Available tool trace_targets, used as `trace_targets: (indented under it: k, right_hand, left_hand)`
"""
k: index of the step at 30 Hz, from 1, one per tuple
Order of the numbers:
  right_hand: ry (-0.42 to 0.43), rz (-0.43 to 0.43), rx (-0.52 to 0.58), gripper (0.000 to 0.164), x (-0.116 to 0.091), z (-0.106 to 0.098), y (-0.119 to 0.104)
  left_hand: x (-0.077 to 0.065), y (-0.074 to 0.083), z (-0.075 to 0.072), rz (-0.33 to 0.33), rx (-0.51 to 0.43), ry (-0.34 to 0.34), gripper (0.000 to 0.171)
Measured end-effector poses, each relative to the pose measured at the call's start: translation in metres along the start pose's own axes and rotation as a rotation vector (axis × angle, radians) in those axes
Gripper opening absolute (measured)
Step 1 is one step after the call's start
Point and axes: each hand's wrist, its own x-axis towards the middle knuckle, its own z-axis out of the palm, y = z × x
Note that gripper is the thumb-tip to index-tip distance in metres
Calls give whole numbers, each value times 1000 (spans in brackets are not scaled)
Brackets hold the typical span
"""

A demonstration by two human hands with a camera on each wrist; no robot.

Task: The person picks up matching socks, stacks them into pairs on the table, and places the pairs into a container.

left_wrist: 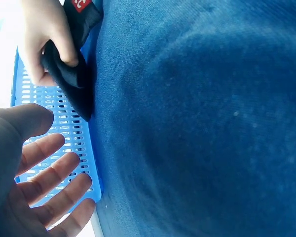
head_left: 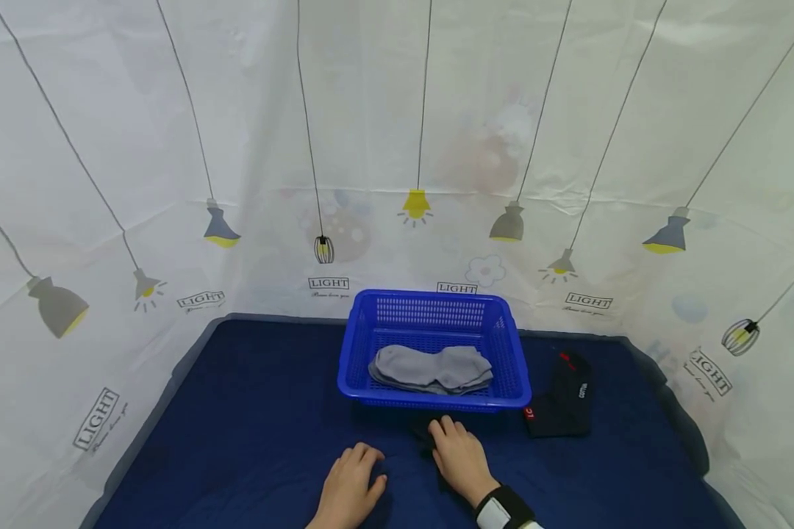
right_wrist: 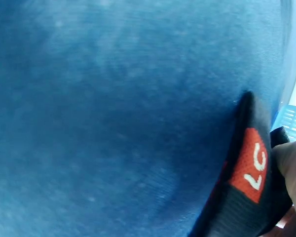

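Observation:
My right hand (head_left: 462, 461) pinches a black sock (right_wrist: 232, 212) between thumb and fingers, just in front of the blue basket (head_left: 434, 402). A red patch with white letters on the sock shows in the right wrist view. Its dark cloth barely stands out from the dark blue cover in the head view. To the left is my left hand (head_left: 348, 485), holding nothing, its fingers spread and slightly bent in the left wrist view. Grey socks (head_left: 430, 367) lie flat in a stack inside the basket.
Right of the basket lie black socks (head_left: 572, 404) with red marks and white lettering, folded at an angle. The dark blue cover (head_left: 258, 419) spreads over the surface. Behind and at both sides hangs a white sheet (head_left: 370, 95) printed with lamps.

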Motion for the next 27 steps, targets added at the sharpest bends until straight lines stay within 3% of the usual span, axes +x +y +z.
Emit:
trace_targets:
  k: [8,16,27]
  right_hand:
    - [-41,1,-6,36,-6,5,2]
    - [-132,61,40,38,-12,-4,3]
    - [-37,112,85,36,-28,-25,4]
  left_hand:
    - [-1,2,-1,14,0,9,21]
    - [1,5,-2,22,-5,8,20]
    - [15,10,7,94,26,97,21]
